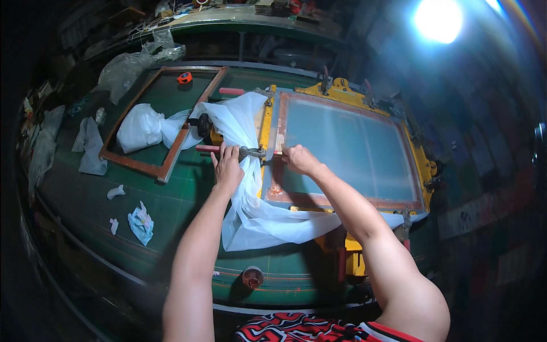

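Note:
My left hand (228,170) has its fingers over a toggle clamp (250,153) with a red handle (207,149). The clamp sits on the left bar of a yellow metal holder (264,135). At the clamp's other end, my right hand (301,159) is closed in a pinch by the left edge of a screen printing frame (278,119). What its fingertips hold is too small to tell. The frame's translucent mesh (347,151) lies flat inside the holder. White plastic sheeting (242,122) drapes under the clamp and along the holder's near side.
A second wooden frame (134,165) lies left on the green table (182,228), with a tied white bag (139,128) and an orange tape measure (184,78). Crumpled cloth (141,223) lies nearer. A small cup (252,277) stands near the front edge. More clamps line the holder.

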Demonstrator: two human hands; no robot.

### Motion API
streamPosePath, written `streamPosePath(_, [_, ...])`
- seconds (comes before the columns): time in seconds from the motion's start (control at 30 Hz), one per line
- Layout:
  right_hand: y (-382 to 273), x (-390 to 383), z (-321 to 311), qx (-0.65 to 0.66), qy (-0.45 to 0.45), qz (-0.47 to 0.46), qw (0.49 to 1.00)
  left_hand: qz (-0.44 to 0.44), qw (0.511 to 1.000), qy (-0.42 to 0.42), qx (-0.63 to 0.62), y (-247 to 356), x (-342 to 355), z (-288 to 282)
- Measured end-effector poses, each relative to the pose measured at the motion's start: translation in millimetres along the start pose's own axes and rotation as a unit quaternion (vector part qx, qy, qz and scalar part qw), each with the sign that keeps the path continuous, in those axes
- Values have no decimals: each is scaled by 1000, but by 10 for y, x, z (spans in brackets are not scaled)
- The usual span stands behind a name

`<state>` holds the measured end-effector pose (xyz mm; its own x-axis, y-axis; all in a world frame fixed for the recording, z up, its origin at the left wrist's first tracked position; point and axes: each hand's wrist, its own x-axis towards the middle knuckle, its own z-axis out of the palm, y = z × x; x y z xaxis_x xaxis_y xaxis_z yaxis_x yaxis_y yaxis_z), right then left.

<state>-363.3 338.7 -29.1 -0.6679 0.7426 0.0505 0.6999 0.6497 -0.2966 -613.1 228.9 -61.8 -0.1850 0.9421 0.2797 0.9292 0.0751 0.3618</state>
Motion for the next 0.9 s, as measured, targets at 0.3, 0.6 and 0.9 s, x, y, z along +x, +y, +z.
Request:
streamPosePath(0.3, [-584, -860, -23, 46, 3, -46, 998, -9, 1000, -13, 7, -4, 17, 7])
streamPosePath(0.6, [-809, -895, 246, 86, 83, 126, 985, -10, 999, -32, 13, -10, 29, -12])
streamPosePath(0.9, [-367, -620, 211, 342, 188, 277, 878, -8, 999, -32, 18, -1, 17, -28])
